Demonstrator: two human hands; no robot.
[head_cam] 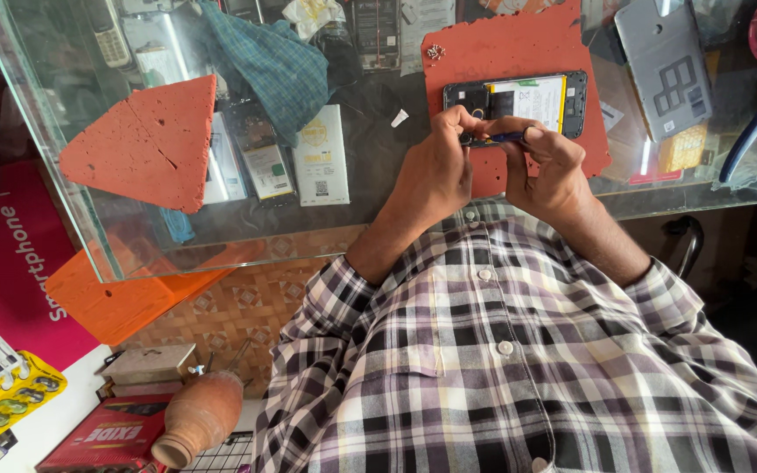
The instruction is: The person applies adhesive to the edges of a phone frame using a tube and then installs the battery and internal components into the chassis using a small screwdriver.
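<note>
Opened smartphone [519, 103] lies crosswise on the red mat [519, 52], just beyond my hands; right hand [554, 166] pinches a blue-handled screwdriver [497, 137] at its near edge, left hand [435, 171] curls closed, steadying.

Left hand [435, 171]: grips the opened phone [519, 103] at its near edge.
Right hand [554, 166]: holds a blue tool [503, 137] to it.
Under the phone: red mat [519, 48] on glass counter [370, 166].

Bright even daylight, glare on glass counter [133, 236], edges slightly warped
</note>
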